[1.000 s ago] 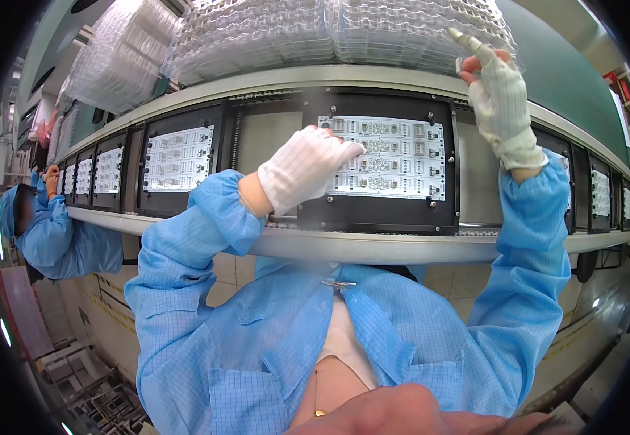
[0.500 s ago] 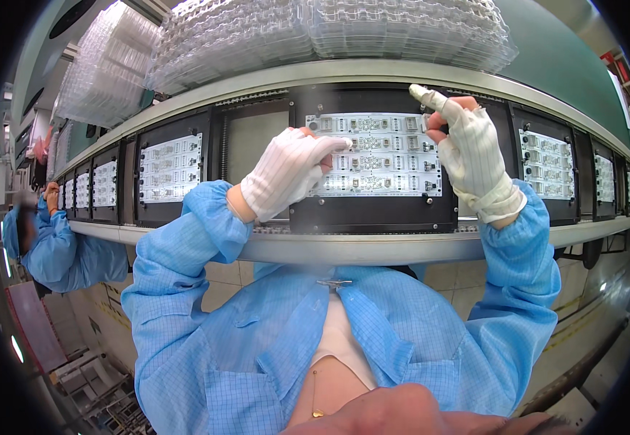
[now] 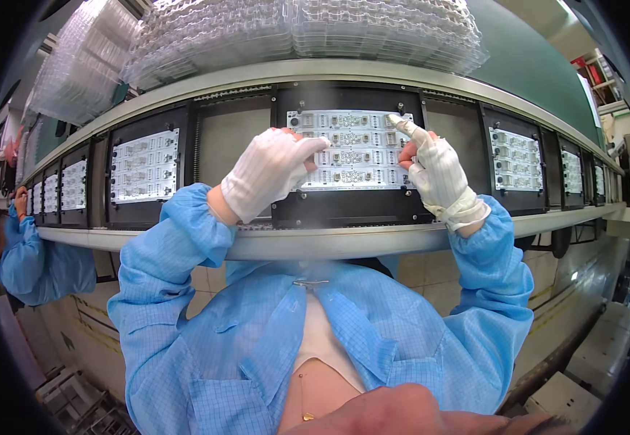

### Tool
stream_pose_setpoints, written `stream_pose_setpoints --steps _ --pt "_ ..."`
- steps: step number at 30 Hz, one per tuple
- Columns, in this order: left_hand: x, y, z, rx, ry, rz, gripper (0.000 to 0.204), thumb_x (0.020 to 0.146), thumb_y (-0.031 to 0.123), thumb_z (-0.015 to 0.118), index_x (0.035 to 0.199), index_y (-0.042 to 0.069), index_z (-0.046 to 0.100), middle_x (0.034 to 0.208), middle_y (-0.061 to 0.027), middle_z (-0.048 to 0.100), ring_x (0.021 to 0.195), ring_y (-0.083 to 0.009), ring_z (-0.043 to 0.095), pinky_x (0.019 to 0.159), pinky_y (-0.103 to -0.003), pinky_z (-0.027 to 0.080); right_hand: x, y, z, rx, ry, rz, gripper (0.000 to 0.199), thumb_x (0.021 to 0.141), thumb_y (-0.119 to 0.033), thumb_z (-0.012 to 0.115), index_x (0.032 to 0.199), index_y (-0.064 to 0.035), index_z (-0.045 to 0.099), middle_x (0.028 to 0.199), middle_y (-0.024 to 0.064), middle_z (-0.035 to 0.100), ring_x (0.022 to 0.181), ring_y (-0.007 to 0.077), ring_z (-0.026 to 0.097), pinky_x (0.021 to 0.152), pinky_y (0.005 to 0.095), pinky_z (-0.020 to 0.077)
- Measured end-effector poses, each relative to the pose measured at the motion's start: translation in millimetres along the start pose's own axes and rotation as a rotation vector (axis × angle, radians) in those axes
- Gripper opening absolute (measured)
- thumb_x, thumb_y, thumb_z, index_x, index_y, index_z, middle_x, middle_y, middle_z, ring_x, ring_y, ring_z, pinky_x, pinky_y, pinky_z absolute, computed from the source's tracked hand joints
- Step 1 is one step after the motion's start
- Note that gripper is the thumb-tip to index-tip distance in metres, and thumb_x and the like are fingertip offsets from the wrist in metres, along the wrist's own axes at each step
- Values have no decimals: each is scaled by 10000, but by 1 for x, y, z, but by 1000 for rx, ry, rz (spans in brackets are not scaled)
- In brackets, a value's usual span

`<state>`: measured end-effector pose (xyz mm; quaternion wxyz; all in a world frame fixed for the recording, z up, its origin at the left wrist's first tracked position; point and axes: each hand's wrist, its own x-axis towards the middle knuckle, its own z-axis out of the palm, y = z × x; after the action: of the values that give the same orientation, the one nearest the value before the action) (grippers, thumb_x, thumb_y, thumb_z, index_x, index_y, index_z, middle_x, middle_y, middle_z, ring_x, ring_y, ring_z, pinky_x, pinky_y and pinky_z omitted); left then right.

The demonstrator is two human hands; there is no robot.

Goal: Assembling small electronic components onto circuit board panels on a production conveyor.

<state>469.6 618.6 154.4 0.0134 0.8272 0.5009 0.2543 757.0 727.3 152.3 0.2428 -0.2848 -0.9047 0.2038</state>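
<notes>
Four slim white circuit boards point(image 3: 349, 157) lie in parallel rows on a black fixture plate point(image 3: 344, 206) straight in front of me. My left hand point(image 3: 268, 174), in a white striped glove with bare fingertips, rests over their left ends. Its covered digit stretches onto the rows, apart from the bare tip below. At the right ends is my right hand point(image 3: 436, 172), gloved the same way. Its covered forefinger reaches to the top right corner, while the bare digits sit bent at the right edge. The palms hide whatever lies beneath them.
Similar loaded plates stand along the rail line, one on the left point(image 3: 144, 167) and one on the right point(image 3: 516, 161). Stacked clear plastic trays point(image 3: 300, 36) fill the back behind the metal rail point(image 3: 329, 70). A co-worker in a blue smock point(image 3: 54, 254) is at the far left.
My right forefinger has come down from above the plate onto the top right corner of the boards. My left hand keeps nearly the same place on them. The whole view has shifted a little.
</notes>
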Motion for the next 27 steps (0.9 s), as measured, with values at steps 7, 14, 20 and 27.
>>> stream_pose_setpoints --steps 7,14,20,27 --pt "-11 -2 -8 0 120 -99 356 797 48 739 1145 68 665 979 -96 691 874 -300 650 795 -398 521 3 9 9 -46 -50 -100 723 720 92 651 1394 -144 540 774 35 621 718 260 593 752 375 498" --pt "-30 0 -11 -8 135 -23 362 759 9 692 1115 61 649 932 -81 666 848 -279 625 787 -396 495 2 9 7 -63 -88 -123 713 722 91 646 1388 -146 546 774 38 611 731 252 594 759 368 498" --pt "-42 13 -22 -57 -73 45 369 705 -5 676 1066 71 672 950 -62 651 929 -269 616 826 -391 486 5 9 -1 73 -82 23 692 726 125 600 1363 -144 568 803 42 632 729 243 590 787 351 503" --pt "-54 24 -17 -8 -109 125 245 723 58 693 964 102 701 1017 -51 628 1049 -269 577 902 -391 485 -10 6 10 -249 7 -221 494 758 95 598 1212 -81 680 898 118 678 847 304 630 798 375 508"
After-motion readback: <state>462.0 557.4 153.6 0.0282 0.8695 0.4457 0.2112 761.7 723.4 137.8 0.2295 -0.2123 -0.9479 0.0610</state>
